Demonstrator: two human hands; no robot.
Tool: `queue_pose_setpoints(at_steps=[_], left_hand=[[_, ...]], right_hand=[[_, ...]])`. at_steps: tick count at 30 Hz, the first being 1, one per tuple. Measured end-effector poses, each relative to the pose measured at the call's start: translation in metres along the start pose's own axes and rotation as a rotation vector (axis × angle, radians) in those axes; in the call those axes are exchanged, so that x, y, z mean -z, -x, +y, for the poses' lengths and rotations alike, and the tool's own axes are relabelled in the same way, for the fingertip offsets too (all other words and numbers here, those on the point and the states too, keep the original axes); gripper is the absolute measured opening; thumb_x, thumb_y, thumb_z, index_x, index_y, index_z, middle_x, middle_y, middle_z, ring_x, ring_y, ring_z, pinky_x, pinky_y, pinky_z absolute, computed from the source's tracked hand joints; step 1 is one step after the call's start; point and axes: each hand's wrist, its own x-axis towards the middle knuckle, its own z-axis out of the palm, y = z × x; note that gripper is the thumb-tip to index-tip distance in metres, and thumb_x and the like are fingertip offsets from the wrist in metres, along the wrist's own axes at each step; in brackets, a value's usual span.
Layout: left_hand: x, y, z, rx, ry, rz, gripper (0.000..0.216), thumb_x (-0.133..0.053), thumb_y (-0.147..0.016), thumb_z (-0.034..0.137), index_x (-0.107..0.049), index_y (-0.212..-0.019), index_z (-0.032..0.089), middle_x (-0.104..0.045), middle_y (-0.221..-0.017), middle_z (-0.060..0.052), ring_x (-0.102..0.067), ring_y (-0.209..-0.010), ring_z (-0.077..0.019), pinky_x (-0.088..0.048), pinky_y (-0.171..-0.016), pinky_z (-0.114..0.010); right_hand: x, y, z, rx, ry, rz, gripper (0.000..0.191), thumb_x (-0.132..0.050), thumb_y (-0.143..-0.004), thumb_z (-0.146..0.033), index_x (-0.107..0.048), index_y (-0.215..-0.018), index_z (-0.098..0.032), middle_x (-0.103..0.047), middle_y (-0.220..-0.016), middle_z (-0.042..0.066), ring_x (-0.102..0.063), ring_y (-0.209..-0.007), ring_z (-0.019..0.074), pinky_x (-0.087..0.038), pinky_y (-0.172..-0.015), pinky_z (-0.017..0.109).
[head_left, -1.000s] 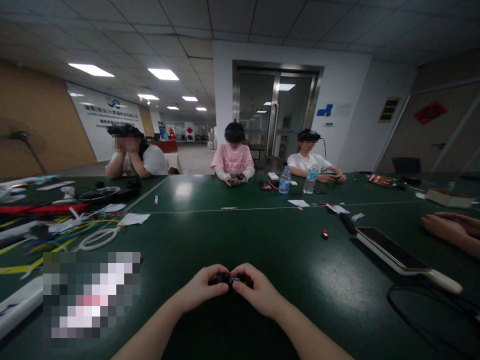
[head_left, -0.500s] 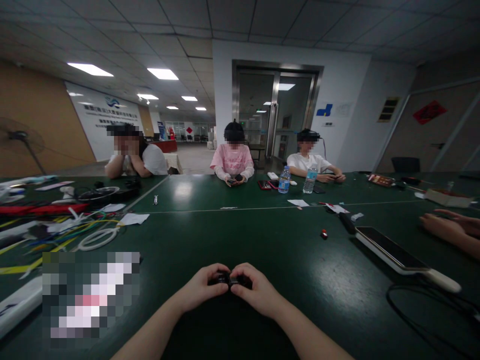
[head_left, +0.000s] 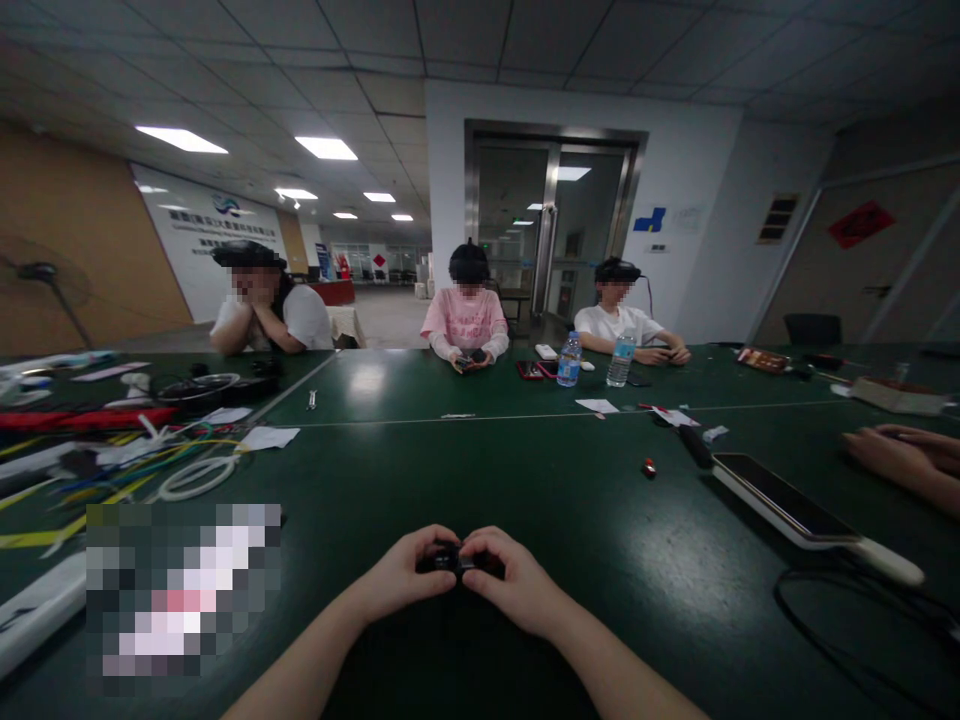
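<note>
My left hand (head_left: 405, 575) and my right hand (head_left: 510, 580) meet low in the middle of the view, just above the dark green table (head_left: 525, 480). Both are curled, fingertips pinching a small dark object (head_left: 450, 558) between them. The object is mostly covered by my fingers, so its shape is unclear. My forearms run in from the bottom edge.
Three people sit across the table, two water bottles (head_left: 569, 360) near them. A phone (head_left: 780, 497) and black cable (head_left: 840, 620) lie right. Another person's hands (head_left: 900, 455) rest at the right edge. Coloured wires (head_left: 142, 465) clutter the left. A small red item (head_left: 649, 467) lies mid-table.
My hands stay pinched on the small dark object, barely shifting. The person at far left has tilted their head a little.
</note>
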Motion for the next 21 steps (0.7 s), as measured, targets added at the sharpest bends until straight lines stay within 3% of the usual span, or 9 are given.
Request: queue_pose_setpoints(at_steps=[10, 21], left_hand=[[-0.002, 0.001, 0.001, 0.0, -0.008, 0.014, 0.029, -0.061, -0.072, 0.026, -0.053, -0.1, 0.019, -0.06, -0.094, -0.002, -0.055, -0.087, -0.0177, -0.043, -0.077, -0.031], [0.002, 0.0, -0.003, -0.004, 0.057, 0.036, 0.028, -0.06, -0.075, 0.03, -0.051, -0.099, 0.019, -0.061, -0.09, -0.002, -0.056, -0.087, -0.0179, -0.042, -0.078, -0.032]], right_hand=[[0.001, 0.0, -0.004, -0.02, -0.042, 0.05, 0.016, -0.058, -0.076, -0.025, -0.059, -0.092, -0.023, -0.052, -0.104, 0.002, -0.052, -0.091, 0.0171, -0.042, -0.079, 0.03], [0.001, -0.006, 0.008, -0.055, -0.358, 0.216, 0.026, -0.06, -0.074, -0.039, -0.056, -0.092, -0.02, -0.058, -0.09, 0.003, -0.055, -0.087, 0.0194, -0.043, -0.08, 0.035]])
